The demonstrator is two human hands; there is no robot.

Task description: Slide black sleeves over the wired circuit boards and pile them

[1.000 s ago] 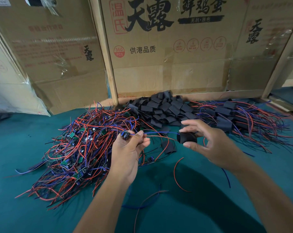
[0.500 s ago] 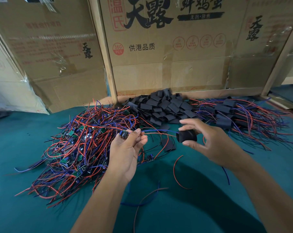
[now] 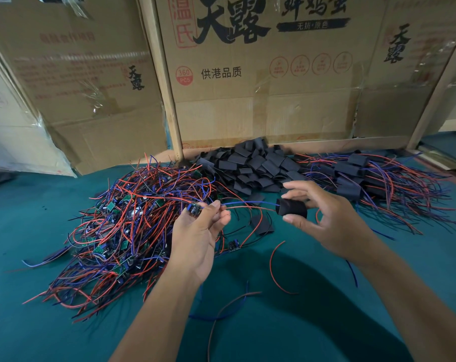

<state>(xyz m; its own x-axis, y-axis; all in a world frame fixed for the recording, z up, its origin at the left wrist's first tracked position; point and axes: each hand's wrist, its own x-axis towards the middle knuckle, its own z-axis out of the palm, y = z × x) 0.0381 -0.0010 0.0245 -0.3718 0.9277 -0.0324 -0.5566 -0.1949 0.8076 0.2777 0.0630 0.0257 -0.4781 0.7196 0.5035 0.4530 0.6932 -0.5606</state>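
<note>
My right hand (image 3: 331,220) pinches a black sleeve (image 3: 291,208), wire ends entering its mouth at 9 o'clock. My left hand (image 3: 199,231) pinches the circuit board (image 3: 194,210) further toward 9. Threading step; next, draw the sleeve along the wires onto the board. Board detail blurred; how far the wires are inside is hidden.

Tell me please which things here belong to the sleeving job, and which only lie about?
Job: left hand pinching circuit board; right hand holding black sleeve; unsleeved boards; spare sleeves; finished pile.
Lying about: cardboard boxes; loose red wire.
</note>
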